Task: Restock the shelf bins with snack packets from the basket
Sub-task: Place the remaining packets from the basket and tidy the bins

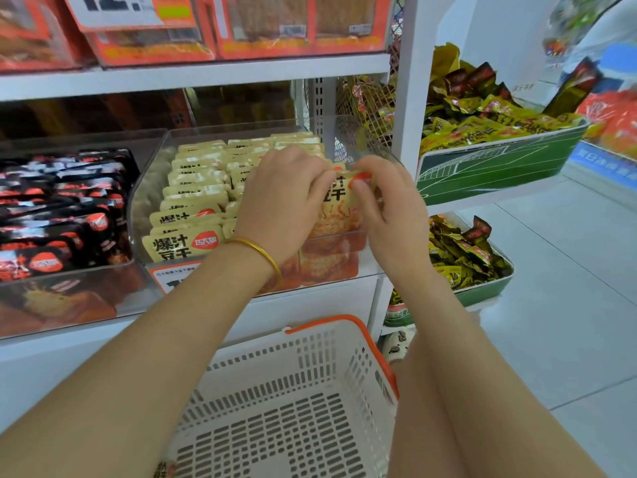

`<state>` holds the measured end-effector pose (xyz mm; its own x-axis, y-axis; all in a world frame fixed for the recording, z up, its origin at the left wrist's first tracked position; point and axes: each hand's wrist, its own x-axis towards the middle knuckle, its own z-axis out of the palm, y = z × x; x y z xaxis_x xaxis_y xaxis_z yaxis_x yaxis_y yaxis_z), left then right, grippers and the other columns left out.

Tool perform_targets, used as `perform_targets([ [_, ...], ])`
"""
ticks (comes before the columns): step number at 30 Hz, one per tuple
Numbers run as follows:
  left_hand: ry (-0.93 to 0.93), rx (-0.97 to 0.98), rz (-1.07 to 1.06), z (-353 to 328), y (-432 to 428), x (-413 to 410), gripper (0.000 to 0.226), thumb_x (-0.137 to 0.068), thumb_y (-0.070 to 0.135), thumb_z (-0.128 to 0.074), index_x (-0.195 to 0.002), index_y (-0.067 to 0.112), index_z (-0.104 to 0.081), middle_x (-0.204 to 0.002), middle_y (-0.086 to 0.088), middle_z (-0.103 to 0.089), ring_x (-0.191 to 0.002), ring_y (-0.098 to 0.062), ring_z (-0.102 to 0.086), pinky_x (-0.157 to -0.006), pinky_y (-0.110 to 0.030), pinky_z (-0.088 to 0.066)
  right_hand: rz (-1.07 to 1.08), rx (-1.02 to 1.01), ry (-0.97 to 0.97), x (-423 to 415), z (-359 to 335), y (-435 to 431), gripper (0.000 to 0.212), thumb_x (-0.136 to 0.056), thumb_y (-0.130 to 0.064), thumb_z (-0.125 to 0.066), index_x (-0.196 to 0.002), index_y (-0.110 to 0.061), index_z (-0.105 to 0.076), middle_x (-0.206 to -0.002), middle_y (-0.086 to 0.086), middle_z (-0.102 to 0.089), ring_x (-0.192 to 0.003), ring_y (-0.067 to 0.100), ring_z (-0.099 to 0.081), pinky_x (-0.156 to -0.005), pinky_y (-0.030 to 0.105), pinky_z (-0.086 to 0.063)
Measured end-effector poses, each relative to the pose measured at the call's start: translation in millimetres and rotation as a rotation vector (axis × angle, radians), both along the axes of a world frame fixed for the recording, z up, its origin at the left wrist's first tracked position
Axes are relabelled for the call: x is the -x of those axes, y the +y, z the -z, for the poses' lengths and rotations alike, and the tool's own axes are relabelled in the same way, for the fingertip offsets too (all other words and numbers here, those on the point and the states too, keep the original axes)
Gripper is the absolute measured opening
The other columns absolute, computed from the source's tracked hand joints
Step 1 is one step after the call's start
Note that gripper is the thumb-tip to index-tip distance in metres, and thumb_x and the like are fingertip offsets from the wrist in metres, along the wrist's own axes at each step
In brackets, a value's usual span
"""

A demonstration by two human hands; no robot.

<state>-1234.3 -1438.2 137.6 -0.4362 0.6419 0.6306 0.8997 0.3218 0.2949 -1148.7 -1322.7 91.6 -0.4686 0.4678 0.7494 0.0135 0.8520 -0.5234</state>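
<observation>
Left grip (286,191) and right grip (386,201) are both pinching one yellow packet (339,210) by its top edge, fingers curled, holding nothing else. The packet is standing upright between the grips, near the front of the clear bin (148,191).

Judgement: seating step. Advice: keeping it upright, easing it down behind the front wall, lining it up with the rows left of the left grip.

The basket (366,334) is sitting below the grips, looking nearly empty. The white shelf (310,305) is carrying black packets (62,208) further left; green bins (499,167) are standing right of the right grip, with pale floor (568,270) beyond.
</observation>
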Motion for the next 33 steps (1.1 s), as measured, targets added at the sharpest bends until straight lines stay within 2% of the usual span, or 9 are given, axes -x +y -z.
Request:
perform_targets([
  [3, 0.074, 0.030, -0.102, 11.6, 3.2, 4.3, 0.021, -0.093, 0.028, -0.055, -0.097, 0.016, -0.071, -0.095, -0.005, -0.050, -0.100, -0.028, -0.043, -0.081, -0.033, -0.029, 0.001, 0.058, -0.034, 4.1, 3.5, 6.5, 0.016, -0.090, -0.024, -0.053, -0.096, -0.013, -0.064, -0.094, -0.009, -0.048, -0.086, 0.011, -0.048, -0.068, 0.029, -0.040],
  [8, 0.148, 0.089, -0.166, 22.5, 6.1, 3.7, 0.016, -0.088, 0.028, -0.061, -0.088, 0.017, -0.072, -0.106, -0.004, -0.051, -0.108, -0.030, -0.040, -0.087, -0.037, -0.026, -0.133, 0.145, -0.183, 3.4, 5.1, 17.4, 0.011, -0.089, -0.017, -0.061, -0.095, -0.008, -0.066, -0.103, 0.003, -0.055, -0.094, 0.008, -0.046, -0.081, 0.021, -0.038],
  [16, 0.229, 0.168, -0.192, 43.8, -2.7, 2.4, 0.010, -0.078, 0.023, -0.066, -0.076, 0.016, -0.073, -0.104, -0.008, -0.056, -0.106, -0.032, -0.042, -0.089, -0.044, -0.029, -0.129, 0.109, -0.370, -1.0, 9.4, 14.1, 0.015, -0.086, -0.018, -0.066, -0.099, -0.011, -0.070, -0.118, 0.006, -0.053, -0.111, 0.020, -0.050, -0.091, 0.040, -0.045],
  [20, 0.208, -0.022, -0.170, 52.0, -34.0, -14.3, 0.017, -0.081, 0.018, -0.066, -0.098, 0.020, -0.069, -0.107, -0.004, -0.057, -0.106, -0.027, -0.043, -0.088, -0.040, -0.032, 0.101, -0.118, -0.142, -12.9, 15.4, -9.1, 0.023, -0.081, -0.018, -0.069, -0.102, -0.012, -0.067, -0.113, 0.008, -0.056, -0.104, 0.026, -0.051, -0.088, 0.033, -0.041],
  [23, 0.186, -0.045, -0.097, 89.4, -82.5, -24.7, 0.014, -0.085, 0.019, -0.057, -0.094, 0.019, -0.067, -0.100, 0.000, -0.059, -0.097, -0.024, -0.048, -0.080, -0.034, -0.034, 0.123, -0.061, 0.027, -24.3, 30.4, -49.0, 0.012, -0.081, -0.011, -0.061, -0.093, -0.011, -0.063, -0.095, 0.002, -0.056, -0.087, 0.020, -0.050, -0.073, 0.030, -0.041],
  [25, 0.121, 0.122, -0.085, 127.5, -113.8, -17.1, 0.018, -0.084, 0.023, -0.050, -0.089, 0.020, -0.067, -0.093, 0.003, -0.060, -0.090, -0.022, -0.051, -0.073, -0.032, -0.034, -0.086, 0.089, -0.223, -19.7, 51.8, -79.6, 0.010, -0.085, -0.012, -0.054, -0.093, -0.014, -0.059, -0.087, -0.005, -0.052, -0.079, 0.017, -0.050, -0.065, 0.034, -0.043],
  [28, -0.094, 0.505, -0.168, 180.1, -156.4, 9.5, 0.016, -0.080, 0.018, -0.054, -0.083, 0.021, -0.070, -0.088, 0.002, -0.065, -0.088, -0.028, -0.059, -0.067, -0.035, -0.042, -0.399, 0.240, -0.841, 4.9, 99.9, -118.8, 0.019, -0.091, -0.011, -0.052, -0.110, -0.013, -0.056, -0.092, 0.003, -0.056, -0.086, 0.022, -0.055, -0.075, 0.037, -0.047],
  [31, -0.355, 0.851, -0.325, 212.1, -198.2, 29.5, 0.023, -0.090, 0.015, -0.052, -0.107, 0.022, -0.066, -0.118, -0.003, -0.061, -0.121, -0.029, -0.046, -0.093, -0.041, -0.041, -0.519, 0.156, -1.257, 35.0, 162.7, -156.3, 0.025, -0.094, -0.014, -0.047, -0.118, -0.014, -0.054, -0.114, 0.008, -0.059, -0.105, 0.026, -0.054, -0.086, 0.034, -0.046],
  [33, -0.444, 1.015, -0.387, 229.1, -216.9, 40.2, 0.028, -0.095, 0.017, -0.045, -0.116, 0.023, -0.062, -0.125, -0.003, -0.057, -0.124, -0.027, -0.042, -0.099, -0.038, -0.039, -0.597, 0.178, -1.427, 48.9, 207.7, -183.9, 0.027, -0.096, -0.015, -0.046, -0.122, -0.012, -0.051, -0.122, 0.010, -0.056, -0.111, 0.028, -0.053, -0.086, 0.032, -0.045],
])
